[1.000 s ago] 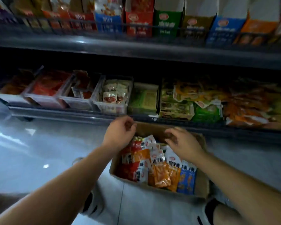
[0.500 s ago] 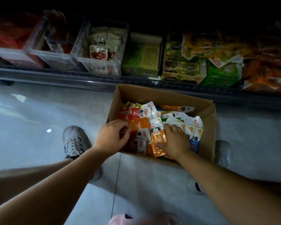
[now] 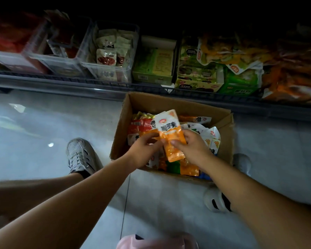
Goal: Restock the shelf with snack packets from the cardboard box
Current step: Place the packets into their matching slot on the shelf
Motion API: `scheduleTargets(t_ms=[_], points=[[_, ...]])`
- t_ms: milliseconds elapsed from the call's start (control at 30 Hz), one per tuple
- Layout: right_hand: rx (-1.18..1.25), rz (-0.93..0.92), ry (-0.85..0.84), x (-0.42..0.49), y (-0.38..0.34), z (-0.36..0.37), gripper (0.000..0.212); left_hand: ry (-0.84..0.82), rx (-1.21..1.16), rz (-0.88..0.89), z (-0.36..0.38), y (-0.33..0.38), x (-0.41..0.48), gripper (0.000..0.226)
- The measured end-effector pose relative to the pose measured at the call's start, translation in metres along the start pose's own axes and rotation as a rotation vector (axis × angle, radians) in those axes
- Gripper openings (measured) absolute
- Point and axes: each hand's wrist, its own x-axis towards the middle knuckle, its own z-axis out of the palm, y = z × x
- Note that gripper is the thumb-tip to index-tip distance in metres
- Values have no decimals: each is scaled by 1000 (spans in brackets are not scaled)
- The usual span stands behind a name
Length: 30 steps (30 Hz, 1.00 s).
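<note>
While the cardboard box (image 3: 169,103) stands on the floor (image 3: 43,132) at the centre of the frame, one snack packet (image 3: 170,130), white above and orange below, is held over the packets (image 3: 142,124) inside. It is pinched by fingers of the left hand (image 3: 142,151) at its left edge and of the right hand (image 3: 194,150) lower down. Three clear bins (image 3: 111,69) are seen on the shelf (image 3: 61,83), upper left.

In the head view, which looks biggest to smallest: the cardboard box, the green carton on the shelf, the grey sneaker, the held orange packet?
1. cardboard box
2. green carton
3. grey sneaker and orange packet look about alike; the packet is held up nearer the camera, so I won't rank them.
</note>
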Motion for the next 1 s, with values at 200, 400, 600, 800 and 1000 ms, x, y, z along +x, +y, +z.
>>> scheduleTargets(t_ms=[200,400,600,800,1000], points=[[-520,-92,79,6,30,-21,40,103,-249,-100,2,-9,10,18],[-911,-55,129,27,67,-50,75,236,-251,-80,-2,-16,9,34],[-837,-289,318,25,70,-49,23,202,-172,-47,3,-8,4,46],[-615,-325,362,15,56,-59,15,195,-165,-48,7,-3,3,51],[2,-218,219,11,-8,-39,15,99,-280,-48,7,1,-1,72]])
